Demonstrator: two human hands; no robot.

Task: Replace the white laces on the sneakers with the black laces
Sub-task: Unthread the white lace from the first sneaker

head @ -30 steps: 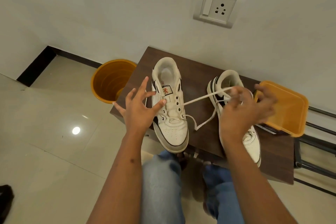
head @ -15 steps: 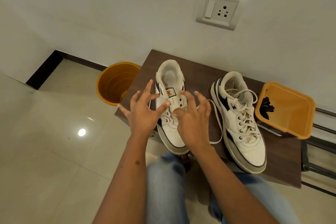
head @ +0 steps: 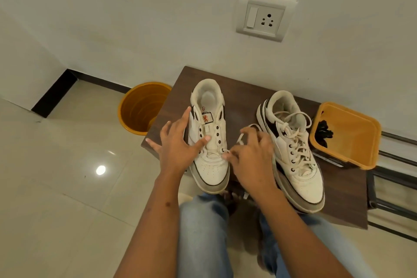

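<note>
Two white sneakers stand on a small dark wooden table (head: 246, 97). The left sneaker (head: 208, 133) has most eyelets empty; a white lace (head: 241, 136) still runs from its lowest eyelets. My left hand (head: 178, 144) rests on that shoe's left side with fingers spread and the thumb pressing the tongue. My right hand (head: 250, 156) pinches the white lace beside the lowest right eyelet. The right sneaker (head: 293, 149) is still fully laced in white. Black laces (head: 323, 133) lie in an orange tray (head: 352, 140) at the table's right.
An orange bucket (head: 141, 108) stands on the tiled floor left of the table. A wall with a switch socket (head: 264, 17) rises behind. A black metal rack (head: 392, 187) sits to the right. My knees in jeans are under the table's front edge.
My right hand came back from the right sneaker to the left one, and the white lace has come out of more eyelets. The left hand stayed on the left shoe.
</note>
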